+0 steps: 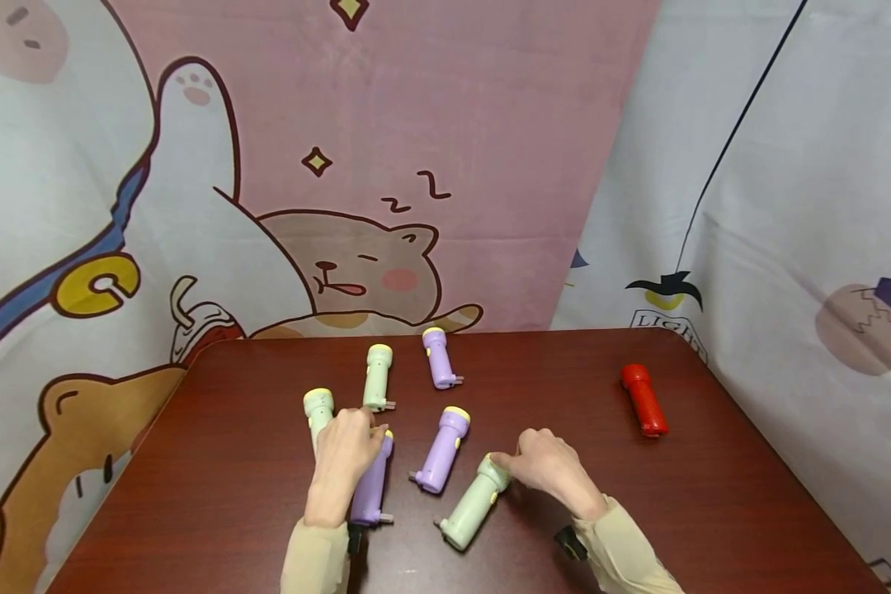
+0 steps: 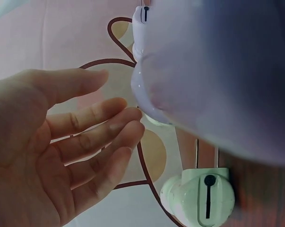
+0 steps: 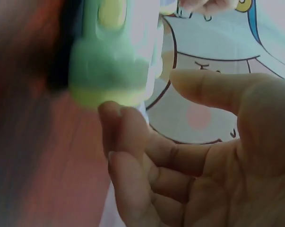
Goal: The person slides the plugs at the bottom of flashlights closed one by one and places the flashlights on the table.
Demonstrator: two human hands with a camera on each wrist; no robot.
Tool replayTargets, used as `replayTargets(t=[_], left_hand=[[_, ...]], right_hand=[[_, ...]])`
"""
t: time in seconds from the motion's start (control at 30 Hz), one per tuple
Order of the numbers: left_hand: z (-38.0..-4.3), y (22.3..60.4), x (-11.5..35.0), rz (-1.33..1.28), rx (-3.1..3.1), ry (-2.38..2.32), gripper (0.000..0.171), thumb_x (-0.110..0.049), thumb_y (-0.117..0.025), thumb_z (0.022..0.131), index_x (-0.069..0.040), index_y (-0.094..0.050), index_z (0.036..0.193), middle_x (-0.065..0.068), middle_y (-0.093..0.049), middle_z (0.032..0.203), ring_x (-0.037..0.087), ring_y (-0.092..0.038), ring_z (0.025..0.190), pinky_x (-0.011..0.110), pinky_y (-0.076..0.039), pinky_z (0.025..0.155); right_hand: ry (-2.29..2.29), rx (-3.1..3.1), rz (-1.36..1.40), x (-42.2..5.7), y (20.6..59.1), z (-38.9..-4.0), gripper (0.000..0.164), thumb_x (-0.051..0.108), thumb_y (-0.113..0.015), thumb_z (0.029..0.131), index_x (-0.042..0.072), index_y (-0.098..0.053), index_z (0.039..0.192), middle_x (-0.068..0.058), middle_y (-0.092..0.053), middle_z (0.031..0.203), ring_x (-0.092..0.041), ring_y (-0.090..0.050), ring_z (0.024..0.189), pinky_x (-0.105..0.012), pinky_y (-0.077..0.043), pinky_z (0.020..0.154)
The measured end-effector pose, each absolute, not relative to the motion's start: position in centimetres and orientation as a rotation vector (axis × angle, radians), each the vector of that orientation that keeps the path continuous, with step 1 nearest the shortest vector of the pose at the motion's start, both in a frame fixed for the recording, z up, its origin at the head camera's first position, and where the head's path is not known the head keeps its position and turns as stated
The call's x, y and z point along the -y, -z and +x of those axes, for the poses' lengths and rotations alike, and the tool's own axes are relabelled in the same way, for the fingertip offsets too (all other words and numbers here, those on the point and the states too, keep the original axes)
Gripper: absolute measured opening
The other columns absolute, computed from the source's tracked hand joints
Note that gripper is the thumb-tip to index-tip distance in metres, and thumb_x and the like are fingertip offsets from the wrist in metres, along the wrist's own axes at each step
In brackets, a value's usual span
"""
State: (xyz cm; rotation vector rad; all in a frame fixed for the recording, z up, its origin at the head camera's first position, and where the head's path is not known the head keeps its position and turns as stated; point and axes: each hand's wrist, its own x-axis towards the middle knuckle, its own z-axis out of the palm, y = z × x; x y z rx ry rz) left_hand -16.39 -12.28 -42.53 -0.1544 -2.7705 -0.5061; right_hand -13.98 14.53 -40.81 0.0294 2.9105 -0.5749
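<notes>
My left hand (image 1: 345, 450) is over the yellow-rimmed head of a purple flashlight (image 1: 371, 488), covering part of it. In the left wrist view the thumb and loosely bent fingers (image 2: 92, 142) stand apart, with nothing gripped between them. A blurred purple flashlight (image 2: 218, 90) fills the upper right there. My right hand (image 1: 549, 464) is at the head of a light green flashlight (image 1: 475, 505) lying slantwise on the table. Seen from the right wrist, the fingertips meet the yellow rim of this green flashlight (image 3: 111, 66), while the thumb stays away from it.
Another purple flashlight (image 1: 442, 452) lies between the hands. A green flashlight (image 1: 318, 410) is partly hidden by the left hand. Farther back lie a green flashlight (image 1: 377, 375) and a purple flashlight (image 1: 439, 360). A red flashlight (image 1: 644, 401) rests at the right of the brown table (image 1: 713, 511).
</notes>
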Motion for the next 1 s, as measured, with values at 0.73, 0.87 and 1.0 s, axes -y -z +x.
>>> replayTargets(t=[0.73,0.87,1.0], left_hand=[[-16.4,42.4,12.3,-0.144,2.785,0.494,0.016,-0.020,-0.074,0.079,-0.004,-0.069,0.077,0.011,-0.068,0.070,0.027,-0.062,0.057,0.038,-0.043,0.044],[-16.4,42.5,12.3,-0.151,2.777,0.490,0.016,-0.020,-0.074,0.078,-0.004,-0.069,0.077,0.010,-0.068,0.069,0.027,-0.062,0.057,0.039,-0.044,0.045],[-16.4,42.5,12.2,-0.154,2.773,0.489,0.016,-0.020,-0.074,0.078,-0.005,-0.068,0.075,0.010,-0.067,0.068,0.027,-0.062,0.056,0.039,-0.043,0.044]], right_hand=[[0.662,-2.818,0.079,-11.7,43.7,-13.1,0.050,0.054,-0.062,0.081,0.013,-0.055,0.054,-0.003,-0.054,0.038,-0.014,-0.053,0.037,-0.028,-0.039,0.043],[0.824,-2.730,0.103,-11.7,44.0,-13.5,0.042,0.046,-0.064,0.081,0.009,-0.058,0.061,-0.005,-0.058,0.042,-0.013,-0.056,0.035,-0.029,-0.045,0.042],[1.001,-2.660,0.105,-12.0,44.6,-13.9,0.035,0.039,-0.064,0.080,0.006,-0.060,0.067,-0.006,-0.061,0.045,-0.015,-0.059,0.036,-0.030,-0.050,0.042]])
